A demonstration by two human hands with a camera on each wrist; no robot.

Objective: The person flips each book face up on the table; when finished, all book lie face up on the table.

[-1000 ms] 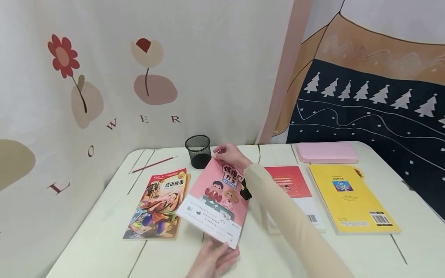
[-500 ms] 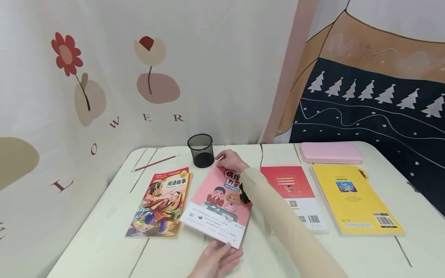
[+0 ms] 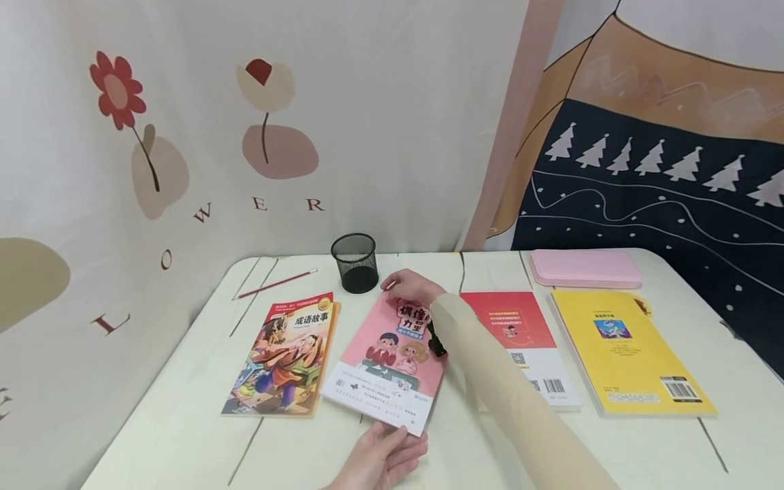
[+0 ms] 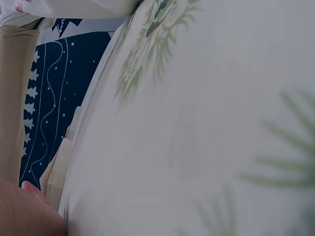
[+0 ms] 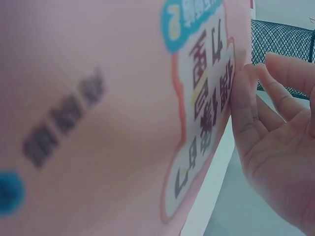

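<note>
A pink-and-white book point(image 3: 392, 367) with two cartoon children on its cover lies aslant between both hands in the head view. My left hand point(image 3: 382, 454) holds its near edge, thumb over the cover and the other fingers below. My right hand point(image 3: 412, 287) grips the far left corner; in the right wrist view the right hand point(image 5: 280, 142) has its fingers against the edge of the pink cover point(image 5: 113, 128). Only part of my left hand point(image 4: 29, 209) shows at the lower left of the left wrist view.
A colourful storybook point(image 3: 284, 361) lies left, on another book. A red-and-white book point(image 3: 514, 320) and a yellow book point(image 3: 631, 361) lie right. Behind are a black mesh pen cup point(image 3: 355, 264), a red pencil point(image 3: 275, 284) and a pink case point(image 3: 584, 268) on the white table point(image 3: 177, 422).
The pink book has settled a little lower and flatter, with both hands keeping hold of it. The head view has shifted slightly. Other things have stayed put.
</note>
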